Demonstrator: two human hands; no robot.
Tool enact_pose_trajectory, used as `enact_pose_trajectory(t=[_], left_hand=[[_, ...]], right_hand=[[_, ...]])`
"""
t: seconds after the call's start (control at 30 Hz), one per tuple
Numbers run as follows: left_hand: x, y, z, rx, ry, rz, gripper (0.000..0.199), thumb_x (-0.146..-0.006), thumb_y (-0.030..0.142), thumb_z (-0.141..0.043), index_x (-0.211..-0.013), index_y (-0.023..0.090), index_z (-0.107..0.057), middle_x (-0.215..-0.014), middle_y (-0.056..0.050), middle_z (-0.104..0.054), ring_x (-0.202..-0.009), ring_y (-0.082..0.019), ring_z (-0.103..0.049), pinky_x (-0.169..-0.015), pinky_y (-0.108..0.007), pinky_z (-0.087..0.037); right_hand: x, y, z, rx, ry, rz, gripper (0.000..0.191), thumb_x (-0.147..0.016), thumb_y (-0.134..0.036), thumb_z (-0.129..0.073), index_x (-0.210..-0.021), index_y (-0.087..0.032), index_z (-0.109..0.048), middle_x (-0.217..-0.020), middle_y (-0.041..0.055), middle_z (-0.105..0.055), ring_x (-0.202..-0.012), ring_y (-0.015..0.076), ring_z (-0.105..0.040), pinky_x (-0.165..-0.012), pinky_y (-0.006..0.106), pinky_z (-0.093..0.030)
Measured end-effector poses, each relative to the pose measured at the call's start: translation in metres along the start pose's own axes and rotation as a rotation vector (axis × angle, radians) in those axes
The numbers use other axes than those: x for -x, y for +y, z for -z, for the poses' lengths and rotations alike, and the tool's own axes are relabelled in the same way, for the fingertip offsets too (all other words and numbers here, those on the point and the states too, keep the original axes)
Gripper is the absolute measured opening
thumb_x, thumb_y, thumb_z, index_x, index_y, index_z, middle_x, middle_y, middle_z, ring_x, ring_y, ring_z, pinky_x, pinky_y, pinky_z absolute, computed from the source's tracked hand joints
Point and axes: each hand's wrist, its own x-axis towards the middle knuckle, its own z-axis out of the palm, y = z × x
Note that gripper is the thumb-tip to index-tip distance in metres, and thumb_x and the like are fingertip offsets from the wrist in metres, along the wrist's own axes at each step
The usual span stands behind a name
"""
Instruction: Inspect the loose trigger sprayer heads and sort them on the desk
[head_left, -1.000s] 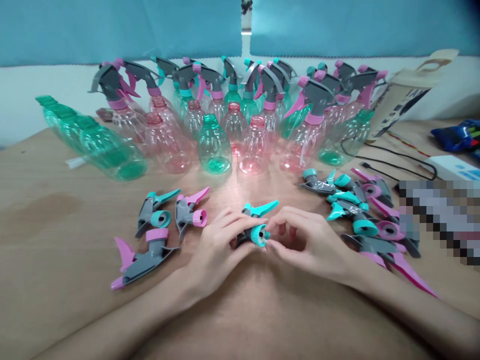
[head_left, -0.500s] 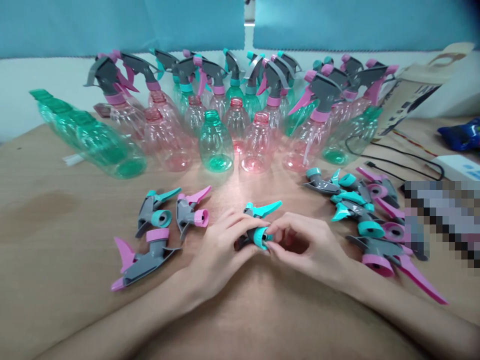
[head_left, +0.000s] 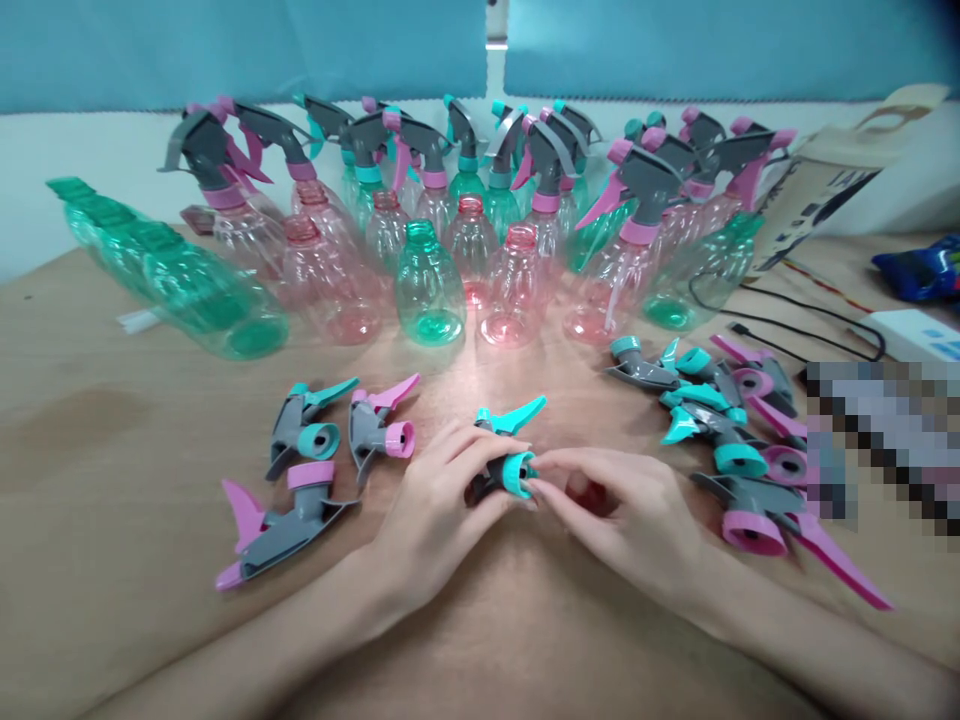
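Observation:
My left hand [head_left: 442, 490] is closed around a grey spray trigger head [head_left: 519, 474] with a turquoise lever and collar, the collar's opening turned to the right. At that collar, the thumb and forefinger of my right hand [head_left: 626, 500] pinch its right edge; anything small between the fingertips is hidden. Left of my hands lie a turquoise-and-grey trigger head [head_left: 304, 425], a pink-and-grey one [head_left: 380, 428] and a larger pink-and-grey one [head_left: 289, 530]. To the right is a pile of trigger heads [head_left: 720, 425] in both colours.
Behind my hands stand green [head_left: 431, 285] and pink bottles [head_left: 514, 290] without tops, with several capped spray bottles [head_left: 634, 240] among and behind them. Green bottles [head_left: 217, 290] line the left. A carton [head_left: 817, 190], black cable [head_left: 825, 320] and white box [head_left: 919, 340] are at right.
The right fingertips have shifted slightly at the collar and straightened a little. The held trigger head has tilted slightly, its lever moving a bit left. The loose parts stay put.

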Motion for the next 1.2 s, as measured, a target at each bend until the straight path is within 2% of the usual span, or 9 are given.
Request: enact_pose_trajectory(t=[0.13,0.27,0.4,0.53,0.67,0.77,0.9,1.0,1.2], left_hand=[[-0.0014,0.0001,0.0005,0.020,0.003,-0.016,0.026,-0.078,0.018,-0.070,-0.102,0.021,-0.061,-0.095,-0.002,-0.065,-0.084,-0.017,-0.059,-0.073,-0.030,-0.050],[-0.0031,0.0002,0.0016,0.037,-0.005,-0.028,0.026,-0.077,0.019,-0.071,-0.101,0.022,-0.063,-0.093,-0.001,-0.066,-0.082,-0.016,-0.059,-0.075,-0.031,-0.050],[-0.0011,-0.0015,-0.0009,-0.007,-0.007,-0.070,0.027,-0.078,0.016,-0.069,-0.103,0.021,-0.062,-0.094,-0.002,-0.065,-0.084,-0.016,-0.059,-0.075,-0.030,-0.050],[0.0025,-0.0029,-0.0057,-0.124,0.058,-0.095,0.021,-0.081,0.013,-0.063,-0.101,0.019,-0.061,-0.089,-0.004,-0.062,-0.082,-0.017,-0.057,-0.074,-0.032,-0.050],[0.0027,-0.0020,-0.0062,-0.138,0.063,-0.080,0.018,-0.081,0.015,-0.063,-0.098,0.018,-0.061,-0.087,-0.003,-0.061,-0.080,-0.017,-0.056,-0.071,-0.032,-0.050],[0.0020,-0.0012,-0.0042,-0.109,0.035,-0.043,0.022,-0.080,0.014,-0.066,-0.101,0.019,-0.061,-0.090,-0.003,-0.060,-0.081,-0.017,-0.057,-0.070,-0.029,-0.049],[0.0019,-0.0012,-0.0029,-0.059,0.007,-0.010,0.028,-0.077,0.012,-0.068,-0.104,0.018,-0.060,-0.088,-0.001,-0.059,-0.071,-0.012,-0.055,-0.065,-0.024,-0.047],[0.0023,-0.0010,-0.0033,-0.037,-0.010,-0.011,0.029,-0.078,0.010,-0.066,-0.105,0.018,-0.058,-0.088,0.000,-0.058,-0.067,-0.010,-0.054,-0.062,-0.022,-0.046],[0.0040,0.0010,-0.0073,-0.085,0.011,-0.037,0.025,-0.079,0.010,-0.063,-0.102,0.018,-0.058,-0.092,-0.003,-0.058,-0.079,-0.014,-0.056,-0.068,-0.025,-0.047]], right_hand=[[-0.0006,-0.0005,-0.0004,-0.140,-0.056,-0.079,0.015,-0.086,-0.024,-0.057,-0.093,-0.018,-0.067,-0.046,-0.0064,-0.053,-0.038,0.0071,-0.045,-0.041,0.019,-0.037],[-0.0014,0.0019,-0.0002,-0.199,-0.057,-0.114,0.015,-0.085,-0.025,-0.058,-0.091,-0.016,-0.068,-0.043,-0.0072,-0.049,-0.036,0.0065,-0.041,-0.039,0.019,-0.034],[-0.0016,0.0022,0.0010,-0.201,-0.094,-0.140,0.014,-0.084,-0.026,-0.059,-0.087,-0.017,-0.069,-0.047,-0.0059,-0.051,-0.039,0.0069,-0.043,-0.040,0.019,-0.035],[-0.0021,-0.0003,0.0009,-0.193,-0.134,-0.210,0.014,-0.084,-0.026,-0.058,-0.081,-0.018,-0.070,-0.045,-0.0060,-0.051,-0.040,0.0073,-0.045,-0.043,0.020,-0.036],[-0.0027,-0.0001,-0.0012,-0.341,-0.178,-0.333,0.015,-0.083,-0.028,-0.060,-0.084,-0.018,-0.071,-0.043,-0.0067,-0.051,-0.038,0.0070,-0.045,-0.041,0.019,-0.036],[-0.0018,0.0021,-0.0034,-0.441,-0.153,-0.391,0.016,-0.082,-0.030,-0.062,-0.084,-0.017,-0.071,-0.045,-0.0066,-0.052,-0.036,0.0058,-0.044,-0.038,0.018,-0.035],[0.0004,0.0026,-0.0040,-0.471,-0.108,-0.385,0.016,-0.080,-0.032,-0.064,-0.085,-0.018,-0.071,-0.045,-0.0072,-0.050,-0.036,0.0057,-0.044,-0.039,0.018,-0.035],[0.0011,0.0006,-0.0027,-0.449,-0.124,-0.384,0.017,-0.081,-0.032,-0.063,-0.087,-0.018,-0.070,-0.045,-0.0069,-0.050,-0.039,0.0067,-0.046,-0.041,0.019,-0.036],[0.0032,-0.0025,-0.0024,-0.355,-0.104,-0.361,0.017,-0.082,-0.029,-0.061,-0.092,-0.017,-0.069,-0.046,-0.0063,-0.051,-0.041,0.0081,-0.046,-0.044,0.021,-0.036]])
